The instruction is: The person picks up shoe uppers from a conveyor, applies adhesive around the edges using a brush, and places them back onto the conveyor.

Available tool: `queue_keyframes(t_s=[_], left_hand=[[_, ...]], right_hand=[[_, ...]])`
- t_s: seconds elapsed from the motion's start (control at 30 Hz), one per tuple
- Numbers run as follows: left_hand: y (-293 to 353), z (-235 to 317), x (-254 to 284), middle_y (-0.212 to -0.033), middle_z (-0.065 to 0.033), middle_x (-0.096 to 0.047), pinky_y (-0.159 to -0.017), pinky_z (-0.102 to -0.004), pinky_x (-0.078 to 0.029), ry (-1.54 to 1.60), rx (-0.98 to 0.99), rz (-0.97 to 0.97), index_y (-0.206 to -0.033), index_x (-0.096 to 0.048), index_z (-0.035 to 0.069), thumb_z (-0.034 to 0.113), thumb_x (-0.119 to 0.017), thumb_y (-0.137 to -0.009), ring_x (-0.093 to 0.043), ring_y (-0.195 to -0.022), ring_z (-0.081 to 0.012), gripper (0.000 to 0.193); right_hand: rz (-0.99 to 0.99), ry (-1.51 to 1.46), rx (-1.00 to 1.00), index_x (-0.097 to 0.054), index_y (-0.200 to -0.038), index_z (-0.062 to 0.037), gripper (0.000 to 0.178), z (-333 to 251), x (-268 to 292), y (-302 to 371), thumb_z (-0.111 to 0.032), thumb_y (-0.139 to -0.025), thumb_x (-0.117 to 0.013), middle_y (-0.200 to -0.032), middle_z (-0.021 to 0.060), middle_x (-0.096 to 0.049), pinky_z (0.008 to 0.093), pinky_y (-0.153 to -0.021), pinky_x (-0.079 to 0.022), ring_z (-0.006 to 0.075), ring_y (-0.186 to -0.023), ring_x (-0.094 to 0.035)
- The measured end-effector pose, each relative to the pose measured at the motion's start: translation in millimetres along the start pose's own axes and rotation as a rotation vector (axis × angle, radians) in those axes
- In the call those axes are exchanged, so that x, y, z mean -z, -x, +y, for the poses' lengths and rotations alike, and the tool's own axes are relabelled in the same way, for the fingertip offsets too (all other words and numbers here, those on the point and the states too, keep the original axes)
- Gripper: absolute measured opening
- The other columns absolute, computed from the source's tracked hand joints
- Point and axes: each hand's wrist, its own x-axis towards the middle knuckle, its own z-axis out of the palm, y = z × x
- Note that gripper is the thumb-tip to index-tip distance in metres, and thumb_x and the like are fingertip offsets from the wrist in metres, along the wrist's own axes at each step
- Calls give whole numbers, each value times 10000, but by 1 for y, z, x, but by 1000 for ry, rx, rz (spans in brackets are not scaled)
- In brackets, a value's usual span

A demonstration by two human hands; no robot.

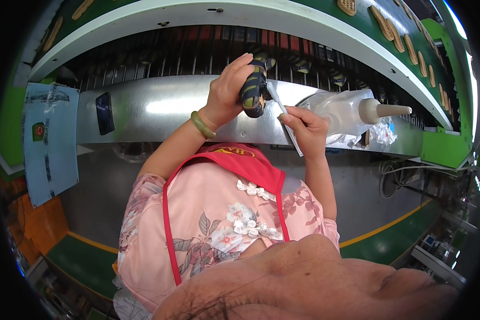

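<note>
My left hand (228, 92) grips a small dark sandal (254, 88) with olive-green stripes, holding it above the metal ledge. Its fingers wrap the sandal's left side, and the sandal's lower end points toward me. Between the thumb and fingers of my right hand (310, 128) is a slim white brush (276, 96). The brush's upper end is close beside the sandal; whether they touch I cannot tell. To the right of that hand is a translucent squeeze bottle (344, 112) with a beige nozzle.
Behind the metal ledge (165, 101), a rod conveyor (197, 53) carries more dark sandals (300, 64). Tan soles (381, 22) lie on a green belt above. At left are a phone (105, 113) and a blue sheet (50, 141); crumpled plastic (383, 132) lies at right.
</note>
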Motion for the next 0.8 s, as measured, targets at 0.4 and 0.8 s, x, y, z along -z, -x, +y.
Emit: queue_keyframes(t_s=[0.4, 0.8], left_hand=[[0, 4, 3, -1080, -156, -582, -800, -398, -502, 158, 175, -205, -1106, -484, 73, -2, -718, -628, -580, -995, -365, 538], [-10, 14, 25, -987, -104, -616, -757, -329, -491, 384, 468, -631, -1136, -478, 78, 19, -776, -649, -629, -911, -259, 574]], right_hand=[[4, 71, 103, -703, -884, 4, 163, -6, 3, -4, -15, -725, -738, -731, 49, -658, 207, -575, -435, 77, -653, -569], [-21, 108, -36, -699, -854, 9, 171, -10, 9, -10, -24, -699, -762, -751, 41, -670, 202, -616, -467, 74, -680, -591]])
